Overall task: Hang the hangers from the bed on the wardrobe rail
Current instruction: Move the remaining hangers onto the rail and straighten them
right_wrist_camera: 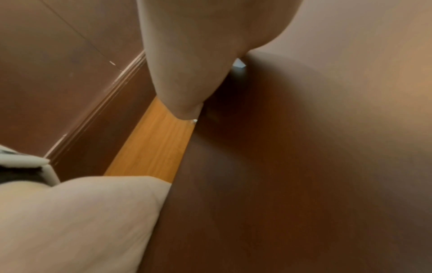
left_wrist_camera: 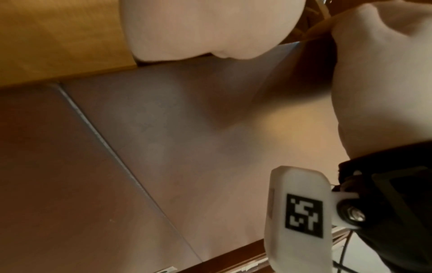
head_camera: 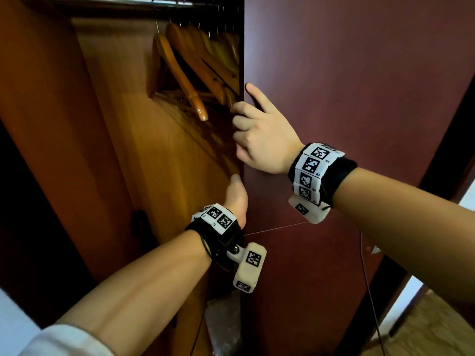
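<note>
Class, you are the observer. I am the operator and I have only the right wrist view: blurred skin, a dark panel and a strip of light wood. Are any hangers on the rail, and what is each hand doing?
Observer: The head view shows several wooden hangers hanging on the wardrobe rail.
Operator: And the right hand?
Observer: The right hand curls its fingers round the edge of the dark door, with the forefinger lying on the door's face.
Operator: The left?
Observer: The left hand is lower on the same edge. Its fingers are hidden behind the door.
</note>
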